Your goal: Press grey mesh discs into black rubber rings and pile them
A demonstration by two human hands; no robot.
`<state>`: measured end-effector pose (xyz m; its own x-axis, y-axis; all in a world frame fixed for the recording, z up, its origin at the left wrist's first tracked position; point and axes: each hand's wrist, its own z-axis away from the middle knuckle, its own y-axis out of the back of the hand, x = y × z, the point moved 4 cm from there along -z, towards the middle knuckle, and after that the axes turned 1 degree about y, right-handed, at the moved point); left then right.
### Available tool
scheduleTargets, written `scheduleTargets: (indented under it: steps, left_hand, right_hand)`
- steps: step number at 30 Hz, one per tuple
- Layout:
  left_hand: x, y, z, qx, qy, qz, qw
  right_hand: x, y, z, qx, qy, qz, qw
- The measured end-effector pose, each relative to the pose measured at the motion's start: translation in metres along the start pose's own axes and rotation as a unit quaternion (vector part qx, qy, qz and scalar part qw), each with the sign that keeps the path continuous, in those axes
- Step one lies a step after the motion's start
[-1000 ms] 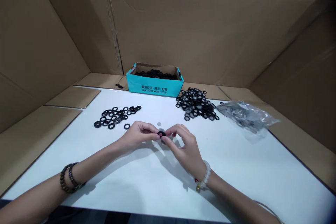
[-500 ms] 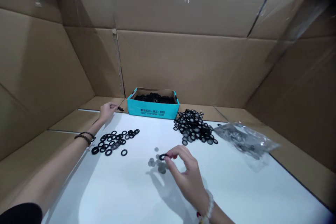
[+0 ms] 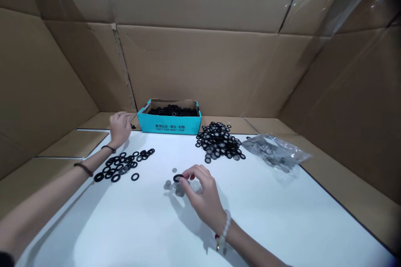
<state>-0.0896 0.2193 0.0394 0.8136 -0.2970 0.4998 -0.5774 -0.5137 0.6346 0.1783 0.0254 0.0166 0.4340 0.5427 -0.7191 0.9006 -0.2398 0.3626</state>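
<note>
My right hand [image 3: 205, 195] pinches a black ring [image 3: 178, 178] between thumb and fingertips. The ring is held above a few small grey discs [image 3: 168, 184] on the white table. My left hand [image 3: 120, 128] is at the far left of the table with its fingers stretched out and apart, and nothing shows in it. Right beside it lies a small group of dark pieces [image 3: 133, 127], partly hidden by the hand. Nearer to me than the left hand, loose black rings [image 3: 135, 177] are scattered on the table.
A turquoise box [image 3: 169, 128] full of black rings stands at the back. To its right is a heap of black rings with grey centres [image 3: 219, 139]. A clear plastic bag [image 3: 275, 152] of grey discs lies further right. Cardboard walls [image 3: 200, 71] surround the white table [image 3: 150, 225].
The view has shifted, so the scene sits further left. My left hand has come away from the small dark pieces and its fingers have opened. My right hand still holds the ring over the discs.
</note>
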Motion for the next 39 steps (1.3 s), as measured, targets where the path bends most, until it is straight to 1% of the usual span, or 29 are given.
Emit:
scheduleTargets:
  steps: [1, 2, 3, 4, 5, 6, 7, 9, 10, 12, 15, 16, 18, 20, 21, 23, 26, 28, 32, 36, 39]
  left_hand:
    - [0.017, 0.004, 0.014, -0.004, -0.01, 0.009, 1.0]
    - [0.035, 0.007, 0.031, -0.023, -0.025, 0.022, 0.999]
    - [0.055, 0.009, 0.05, -0.063, -0.044, 0.048, 0.996]
    - [0.075, 0.008, 0.071, -0.133, -0.057, 0.119, 0.982]
    - [0.092, 0.007, 0.092, -0.201, -0.056, 0.179, 0.962]
    - [0.107, 0.007, 0.11, -0.242, -0.044, 0.216, 0.945]
    - [0.118, 0.007, 0.125, -0.265, -0.025, 0.24, 0.933]
    - [0.13, 0.004, 0.143, -0.288, 0.009, 0.281, 0.916]
    - [0.131, 0.001, 0.147, -0.298, 0.027, 0.301, 0.906]
    - [0.127, -0.006, 0.149, -0.31, 0.076, 0.346, 0.882]
    - [0.11, -0.013, 0.15, -0.287, 0.196, 0.409, 0.844]
    - [0.104, -0.015, 0.152, -0.276, 0.238, 0.422, 0.83]
    - [0.095, -0.016, 0.157, -0.261, 0.302, 0.433, 0.808]
    - [0.09, -0.016, 0.164, -0.261, 0.341, 0.436, 0.791]
    - [0.09, -0.016, 0.167, -0.264, 0.353, 0.437, 0.784]
    - [0.091, -0.017, 0.172, -0.276, 0.364, 0.445, 0.77]
    - [0.094, -0.018, 0.175, -0.305, 0.355, 0.452, 0.759]
    - [0.095, -0.019, 0.175, -0.318, 0.345, 0.451, 0.759]
    - [0.093, -0.02, 0.176, -0.318, 0.331, 0.44, 0.772]
    - [0.094, -0.024, 0.181, -0.334, 0.326, 0.444, 0.765]
    - [0.097, -0.025, 0.183, -0.345, 0.313, 0.448, 0.763]
  right_hand:
    - [0.002, 0.001, -0.001, 0.006, -0.012, -0.004, 1.0]
    - [0.003, 0.001, -0.001, 0.009, -0.023, -0.009, 1.0]
    - [0.005, 0.002, -0.001, 0.01, -0.033, -0.014, 0.999]
    - [0.006, 0.001, -0.001, 0.009, -0.041, -0.02, 0.999]
    - [0.007, 0.001, -0.001, 0.005, -0.048, -0.026, 0.999]
    - [0.008, 0.0, -0.001, 0.001, -0.053, -0.032, 0.998]
    - [0.009, 0.0, 0.0, -0.004, -0.057, -0.036, 0.998]
    - [0.011, -0.002, 0.0, -0.012, -0.059, -0.039, 0.997]
    - [0.013, -0.003, 0.0, -0.015, -0.059, -0.038, 0.997]
    - [0.016, -0.004, -0.001, -0.027, -0.059, -0.029, 0.997]
    - [0.023, -0.004, -0.004, -0.072, -0.045, 0.027, 0.996]
    - [0.025, -0.005, -0.004, -0.101, -0.034, 0.059, 0.993]
    - [0.029, -0.008, -0.003, -0.177, -0.008, 0.124, 0.976]
    - [0.032, -0.013, 0.0, -0.246, 0.021, 0.172, 0.954]
    - [0.033, -0.015, 0.001, -0.268, 0.035, 0.188, 0.944]
    - [0.033, -0.018, 0.004, -0.289, 0.059, 0.212, 0.932]
    - [0.033, -0.021, 0.006, -0.298, 0.073, 0.213, 0.928]
    - [0.034, -0.022, 0.006, -0.296, 0.071, 0.201, 0.931]
    - [0.036, -0.021, 0.006, -0.295, 0.074, 0.203, 0.931]
    - [0.035, -0.021, 0.006, -0.294, 0.086, 0.231, 0.923]
    - [0.034, -0.02, 0.005, -0.284, 0.083, 0.229, 0.927]
